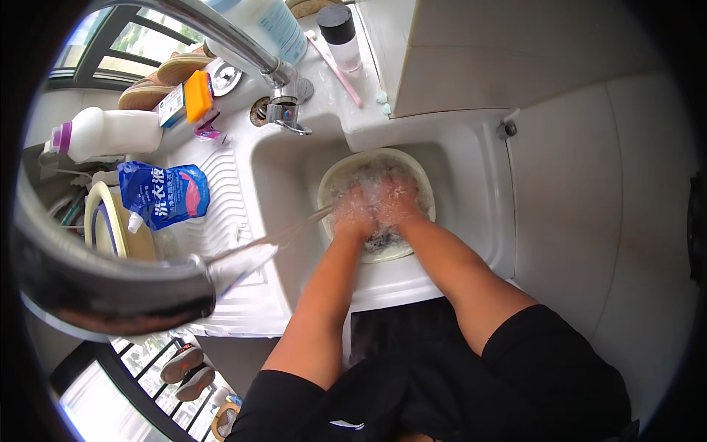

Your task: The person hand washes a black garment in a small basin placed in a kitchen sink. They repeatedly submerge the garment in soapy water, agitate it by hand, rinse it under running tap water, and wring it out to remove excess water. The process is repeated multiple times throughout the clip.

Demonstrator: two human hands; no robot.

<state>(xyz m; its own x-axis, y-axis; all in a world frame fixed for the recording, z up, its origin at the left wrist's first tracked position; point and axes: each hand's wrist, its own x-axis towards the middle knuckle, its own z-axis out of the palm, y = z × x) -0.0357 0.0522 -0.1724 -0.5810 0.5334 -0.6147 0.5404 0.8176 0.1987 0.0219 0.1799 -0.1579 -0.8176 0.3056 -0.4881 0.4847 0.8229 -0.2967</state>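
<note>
Both of my hands are down in a pale plastic basin (428, 243) that sits in the laundry sink (464, 143). My left hand (353, 212) is under churning, bubbly water on the basin's left side. Close beside it, my right hand (400, 201) is also submerged. Foam and ripples blur the fingers, so what they hold, if anything, is hidden. Something dark (384, 241) shows through the water near the basin's front edge. From the curved chrome faucet (127, 293), a stream of water (295, 229) runs into the basin.
On the ribbed washboard (226, 193) at left lies a blue detergent pouch (165, 193). Behind it are a white bottle (110, 132) with a purple cap and an orange box (198, 96). A pink toothbrush (339, 74) and a black-capped bottle (339, 41) are on the back ledge. A tiled wall (563, 182) bounds the right.
</note>
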